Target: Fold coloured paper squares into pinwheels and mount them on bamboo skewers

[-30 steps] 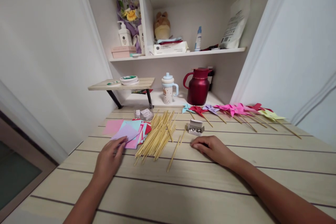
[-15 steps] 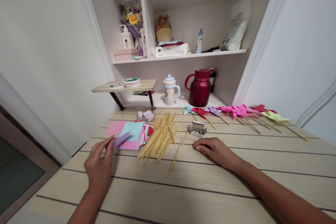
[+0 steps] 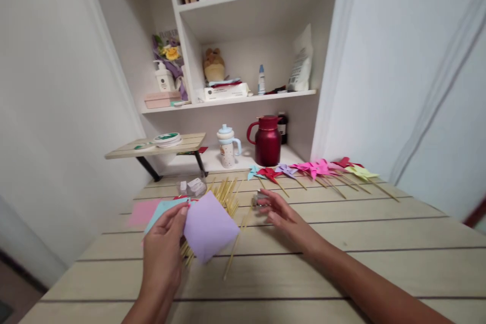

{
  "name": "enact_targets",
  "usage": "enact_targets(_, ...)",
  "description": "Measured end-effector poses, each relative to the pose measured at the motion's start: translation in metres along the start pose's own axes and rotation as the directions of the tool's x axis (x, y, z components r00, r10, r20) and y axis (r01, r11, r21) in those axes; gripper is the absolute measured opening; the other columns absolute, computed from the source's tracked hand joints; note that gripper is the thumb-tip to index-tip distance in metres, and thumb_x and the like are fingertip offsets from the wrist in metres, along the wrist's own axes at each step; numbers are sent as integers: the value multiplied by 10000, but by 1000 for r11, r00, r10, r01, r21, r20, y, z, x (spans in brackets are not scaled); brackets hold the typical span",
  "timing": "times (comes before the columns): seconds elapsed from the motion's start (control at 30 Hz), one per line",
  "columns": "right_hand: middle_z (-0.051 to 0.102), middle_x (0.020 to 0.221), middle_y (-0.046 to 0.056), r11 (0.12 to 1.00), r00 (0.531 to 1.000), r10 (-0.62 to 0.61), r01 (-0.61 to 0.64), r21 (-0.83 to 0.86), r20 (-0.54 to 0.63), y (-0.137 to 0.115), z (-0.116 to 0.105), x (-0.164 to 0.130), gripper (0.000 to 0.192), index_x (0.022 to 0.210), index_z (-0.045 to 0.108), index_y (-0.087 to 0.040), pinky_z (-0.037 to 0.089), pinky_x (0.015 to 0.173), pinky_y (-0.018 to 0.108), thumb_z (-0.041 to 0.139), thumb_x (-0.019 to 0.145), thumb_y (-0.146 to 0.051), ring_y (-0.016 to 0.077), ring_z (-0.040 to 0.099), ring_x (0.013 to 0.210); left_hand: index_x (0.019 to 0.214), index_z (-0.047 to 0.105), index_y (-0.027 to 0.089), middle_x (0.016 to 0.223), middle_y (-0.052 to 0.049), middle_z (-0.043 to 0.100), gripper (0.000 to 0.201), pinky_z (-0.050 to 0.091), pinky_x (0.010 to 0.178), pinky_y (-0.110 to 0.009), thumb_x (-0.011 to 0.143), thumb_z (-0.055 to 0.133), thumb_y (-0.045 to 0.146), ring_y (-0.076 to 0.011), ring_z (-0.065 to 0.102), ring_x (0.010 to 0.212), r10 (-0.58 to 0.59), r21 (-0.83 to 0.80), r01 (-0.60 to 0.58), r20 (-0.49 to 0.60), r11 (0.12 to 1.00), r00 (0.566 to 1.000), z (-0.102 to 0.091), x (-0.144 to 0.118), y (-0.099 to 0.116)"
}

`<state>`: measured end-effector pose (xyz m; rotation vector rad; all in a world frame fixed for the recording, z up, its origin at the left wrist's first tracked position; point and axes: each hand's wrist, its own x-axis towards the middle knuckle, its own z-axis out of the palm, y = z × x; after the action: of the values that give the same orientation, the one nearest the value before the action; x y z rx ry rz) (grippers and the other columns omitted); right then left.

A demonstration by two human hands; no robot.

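Lilac paper square [image 3: 210,226] sits pinched at its left corner between thumb and fingertips of my left hand [image 3: 162,254], lifted clear of the table [image 3: 341,263] and tilted so its flat face turns toward me. Fingers closed on the sheet, nothing else in that hand.

Right hand [image 3: 283,217] hovers just right of the sheet, fingers spread and loose, gripping nothing. Beyond its fingertips, a small box [image 3: 260,197], partly hidden, blurred; touching or not, I cannot tell.

Under and behind the held sheet: a heap of bamboo sticks [image 3: 226,193], a few poking out below the paper's lower edge. Left of my left hand, a stack of coloured sheets [image 3: 146,211], pink and pale blue on top, flat on the table.

Farther out past my right hand, a row of finished paper pinwheels [image 3: 315,168] on sticks. Behind those, near the wall, a red jug [image 3: 268,140] and a pale lidded cup [image 3: 227,146].
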<state>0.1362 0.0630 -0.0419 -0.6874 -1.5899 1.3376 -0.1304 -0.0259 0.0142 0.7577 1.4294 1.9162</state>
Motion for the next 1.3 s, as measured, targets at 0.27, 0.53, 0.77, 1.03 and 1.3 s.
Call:
enact_targets(0.27,716,1069,86,954,991,112,-126,271,67,-34,1,-10,587,1298,554,-236,443,885,378,584,853,-617,243,649,999,932,715,148,884,-70,767,334,526,706,-281,658,795,322,-181,699,808,-152,51,143,259,988,954,86,-19,-30)
enact_targets(0.53,739,769,47,933,950,247,-181,311,-189,-38,1,-5,401,859,726,-138,458,631,295,874,568,-370,181,632,633,1051,687,160,1030,-99,745,381,532,820,-352,760,702,404,-244,684,970,-13,137,-39,364,990,931,106,-24,-43)
enact_targets(0.77,746,763,48,951,904,209,-98,295,-373,-32,-24,2,377,864,721,-151,455,615,285,823,645,-440,183,627,630,1053,676,211,1092,-66,673,334,462,947,-379,898,526,466,-228,609,1030,291,265,-364,276,893,916,84,-19,-56)
enact_targets(1.03,728,893,29,989,871,-27,94,112,-491,-35,-27,1,261,905,739,-217,485,775,348,783,727,-402,221,628,811,660,728,171,691,-75,669,569,469,632,-311,902,437,595,-175,585,605,-136,12,208,793,978,595,98,-60,-61)
enact_targets(1.3,531,1367,19,838,882,-449,361,-409,-141,-48,-21,-11,108,835,793,-335,327,1118,472,739,804,-248,281,450,1307,1154,704,235,1333,-105,634,715,428,1034,-515,860,305,750,-312,527,1284,-236,-91,554,839,828,491,97,-39,-60)
